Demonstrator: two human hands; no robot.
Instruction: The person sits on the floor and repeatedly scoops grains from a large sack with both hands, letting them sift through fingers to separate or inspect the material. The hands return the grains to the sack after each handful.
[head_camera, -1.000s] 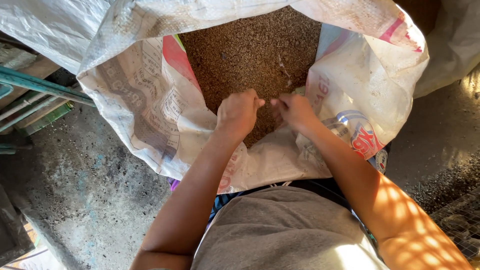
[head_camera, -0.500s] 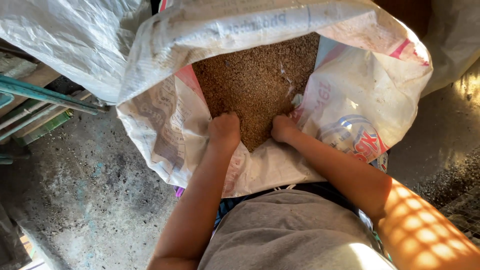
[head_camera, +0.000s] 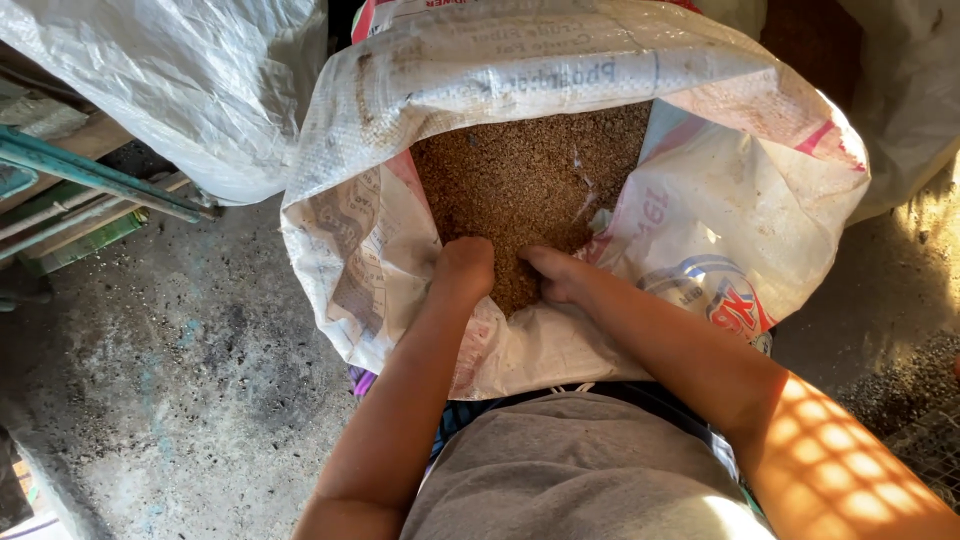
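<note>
Brown granular feed (head_camera: 530, 180) fills the open white woven plastic sack (head_camera: 700, 230) that stands directly in front of the person, and both hands are plunged into its near edge. Nearest the camera is the person's grey shirt (head_camera: 580, 470), with both bare forearms reaching forward from it over the sack's folded-down near rim. The left hand (head_camera: 463, 270) is curled into a loose fist, knuckles up, pressed into the grain just inside the rim; whether it grips any feed cannot be told. The right hand (head_camera: 553, 272) sits just beside it, nearly touching, its fingers bent down and buried in the feed so that their tips are hidden. Beyond the hands the feed spreads back to the sack's far wall, whose top is rolled outward and carries printing. To the left of the hands lies a stained grey concrete floor (head_camera: 180, 380). Farther off on that side, green metal bars (head_camera: 90, 175) slant past wooden planks, and a second white woven sack (head_camera: 190, 80) rests behind them, touching the open sack's far left corner.
</note>
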